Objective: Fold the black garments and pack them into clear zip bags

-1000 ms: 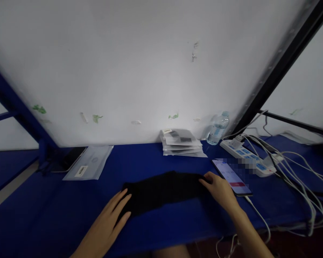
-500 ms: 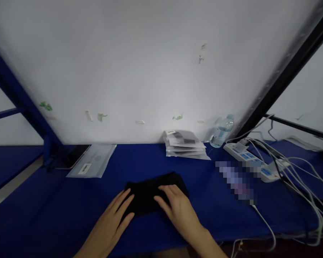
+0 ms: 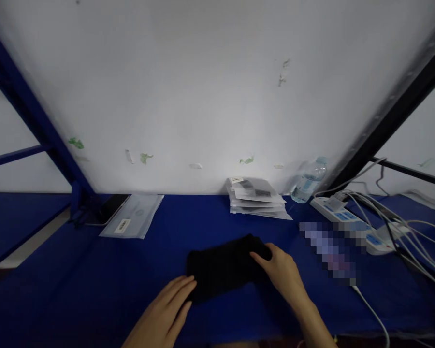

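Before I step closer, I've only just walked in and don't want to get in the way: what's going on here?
A person is handling a black cloth on a blue table. The left hand has its fingertips at the cloth's left end; the right hand grips the right end, thumb on top. Behind the cloth, by the wall, lies a stack of translucent bags, with a water bottle to its right. A single labelled bag lies apart at left.
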